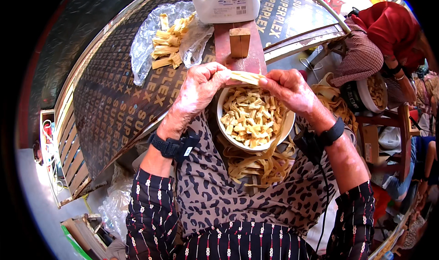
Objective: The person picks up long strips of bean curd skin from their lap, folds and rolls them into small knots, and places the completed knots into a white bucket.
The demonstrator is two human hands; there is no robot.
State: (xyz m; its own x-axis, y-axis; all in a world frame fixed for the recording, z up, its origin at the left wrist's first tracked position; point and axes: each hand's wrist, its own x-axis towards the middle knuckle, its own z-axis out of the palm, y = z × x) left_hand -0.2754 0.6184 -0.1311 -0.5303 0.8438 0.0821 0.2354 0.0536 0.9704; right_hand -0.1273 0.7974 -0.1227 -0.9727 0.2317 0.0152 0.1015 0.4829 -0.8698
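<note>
Between my two hands a pale yellow flat strip (245, 77) is stretched over the far rim of a white bucket. My left hand (201, 85) pinches its left end, and the fingers of my right hand (291, 91) are closed on its right end. Below, the white bucket (220, 111) stands between my knees, filled with short yellow folded pieces (253, 118). Long loose strips (260, 167) hang over the bucket's near side and lie in my lap. Just beyond my hands, a small wooden block (239, 43) stands upright on a reddish wooden board (223, 43).
A white plastic jug (226, 6) stands at the board's far end. On the dark printed panel (116, 95) lies a clear plastic bag (141, 43) with folded yellow bundles (170, 43). At right, a person in red (384, 29) sits by another bucket (359, 97) and a reddish wooden stool (402, 141).
</note>
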